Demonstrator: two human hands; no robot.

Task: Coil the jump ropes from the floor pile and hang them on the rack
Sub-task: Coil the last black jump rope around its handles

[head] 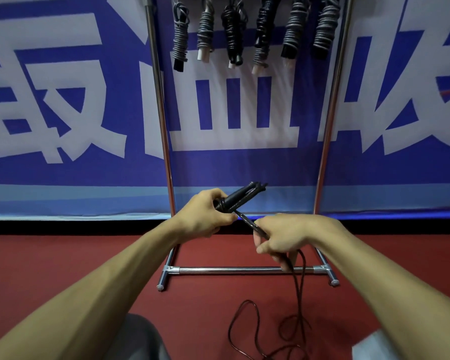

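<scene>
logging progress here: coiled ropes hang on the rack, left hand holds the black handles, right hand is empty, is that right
One thing is wrong: the right hand is not empty. In the head view it grips the cord that runs from the handles in the left hand. Coiled ropes do hang on the rack.
</scene>
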